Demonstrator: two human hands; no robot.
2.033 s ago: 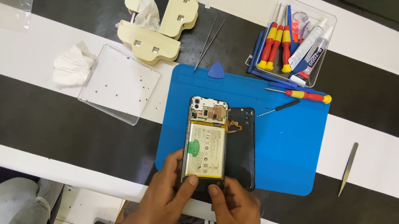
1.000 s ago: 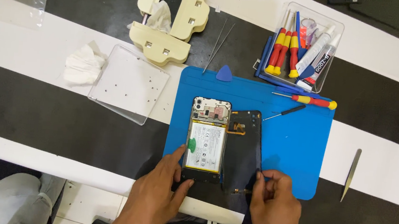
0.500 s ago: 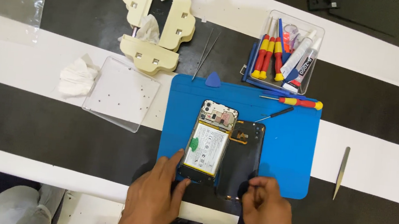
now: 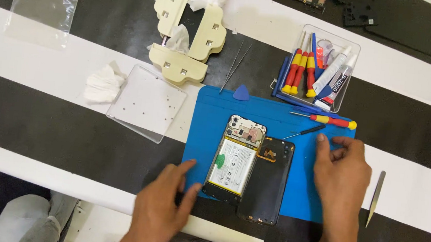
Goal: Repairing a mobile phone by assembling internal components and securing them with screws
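Opened phone (image 4: 235, 162) lying flat on the blue mat (image 4: 306, 190), back cover (image 4: 267, 181) folded out just to its right and still joined by a thin orange ribbon near the top. Long axis running toward and away from the body, slightly tilted, camera end farthest away. Left hand (image 4: 159, 210) resting at the mat's near left corner, fingers (image 4: 190, 191) spread and loose, touching the phone's bottom left edge, gripping nothing. Right hand (image 4: 342, 172) hovering over the mat's right side, fingers half curled and empty, index tip just beside a thin black screwdriver (image 4: 304, 130); a red and yellow screwdriver (image 4: 323, 119) just beyond. Probably light and stiff, yet fragile: exposed board, soft battery, easily torn ribbon. Best held by the long side edges of the frame, both halves moved together. Clear tray (image 4: 146, 104) of tiny screws on the striped counter (image 4: 42, 115) to the left.
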